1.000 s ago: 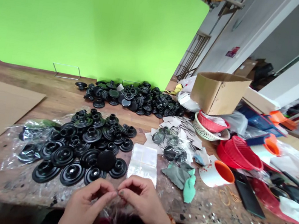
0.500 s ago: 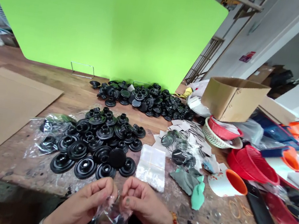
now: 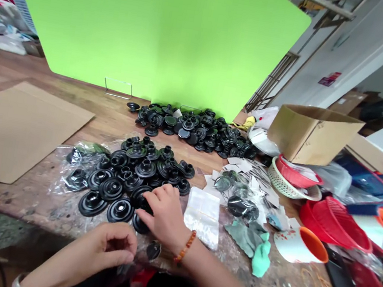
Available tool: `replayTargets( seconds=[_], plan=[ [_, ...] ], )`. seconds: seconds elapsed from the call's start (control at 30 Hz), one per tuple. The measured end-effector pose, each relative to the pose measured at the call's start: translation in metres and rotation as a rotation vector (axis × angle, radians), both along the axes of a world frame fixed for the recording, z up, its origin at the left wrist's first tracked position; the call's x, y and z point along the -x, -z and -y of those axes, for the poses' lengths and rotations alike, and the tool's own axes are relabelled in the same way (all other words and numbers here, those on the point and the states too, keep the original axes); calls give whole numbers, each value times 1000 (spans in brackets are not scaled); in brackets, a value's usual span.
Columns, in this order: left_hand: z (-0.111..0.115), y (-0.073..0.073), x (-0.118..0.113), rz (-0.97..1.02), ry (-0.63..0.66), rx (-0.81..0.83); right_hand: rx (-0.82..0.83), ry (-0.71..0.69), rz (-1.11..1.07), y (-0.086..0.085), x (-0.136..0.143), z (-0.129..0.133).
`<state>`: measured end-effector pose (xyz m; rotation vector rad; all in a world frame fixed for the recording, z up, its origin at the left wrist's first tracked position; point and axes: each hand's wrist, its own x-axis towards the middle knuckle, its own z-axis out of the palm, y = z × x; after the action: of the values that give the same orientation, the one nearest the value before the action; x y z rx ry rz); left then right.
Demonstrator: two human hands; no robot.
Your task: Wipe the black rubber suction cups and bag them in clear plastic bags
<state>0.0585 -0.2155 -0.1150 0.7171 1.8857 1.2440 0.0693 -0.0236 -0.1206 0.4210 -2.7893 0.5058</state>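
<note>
My left hand (image 3: 105, 249) is at the front table edge, fingers curled and thumb close to the index finger. A thin clear plastic bag (image 3: 124, 269) hangs faintly below its fingertips, mostly hidden. My right hand (image 3: 164, 212), with an orange bead bracelet, reaches over the near pile of black ridged discs with raised hubs (image 3: 119, 210). Its thumb and fingers are apart over the discs, and the palm hides some of them. Just below it shows a shiny black piece (image 3: 153, 250), its kind unclear. A stack of clear flat bags (image 3: 203, 216) lies right beside my right hand.
Behind is a second heap of black discs (image 3: 193, 131) before a green panel (image 3: 152, 29). Flat cardboard (image 3: 21, 129) lies left. Rightward are white paper slips (image 3: 262, 180), a grey-green cloth (image 3: 247, 238), an orange-lined white cup (image 3: 301, 245), red baskets (image 3: 336, 221) and a carton (image 3: 312, 137).
Both hands were together pinching the clear bag's mouth. Now my right hand has left it and moved up onto the discs; my left has shifted slightly left and down. The view has turned slightly left.
</note>
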Motion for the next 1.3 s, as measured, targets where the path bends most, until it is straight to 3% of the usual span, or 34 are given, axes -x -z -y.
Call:
replayTargets(
  seconds=[0.07, 0.13, 0.3, 0.43, 0.53, 0.67, 0.77, 0.9, 0.97, 1.13, 1.3],
  plan=[
    [0, -3, 0, -20, -27, -27, -93, 14, 29, 5, 8, 9],
    [1, -6, 0, -84, -52, -53, -49, 43, 18, 9, 13, 12],
    [0, -15, 0, -233, -116, -108, 500, 203, -109, -6, 7, 3],
    [-10, -22, -5, -371, -199, -126, 902, 323, 213, -34, -11, -11],
    [-21, -24, -9, -447, -253, -147, 930, 332, 390, -41, -23, -20],
    [-35, -19, -15, -455, -353, -183, 844, 345, 405, -34, -32, -27],
    [-43, -14, -19, -283, -453, -235, 802, 337, 425, -30, -34, -33],
    [-52, -11, -24, 332, -463, -361, 798, 269, 500, -31, -38, -40],
    [-55, -9, -25, 540, -495, -420, 815, 214, 527, -32, -41, -44],
    [-58, -1, -24, 712, -594, -490, 824, 72, 473, -26, -53, -57],
    [-61, 1, -26, 740, -519, -528, 739, -26, 382, -21, -61, -57]
  ],
)
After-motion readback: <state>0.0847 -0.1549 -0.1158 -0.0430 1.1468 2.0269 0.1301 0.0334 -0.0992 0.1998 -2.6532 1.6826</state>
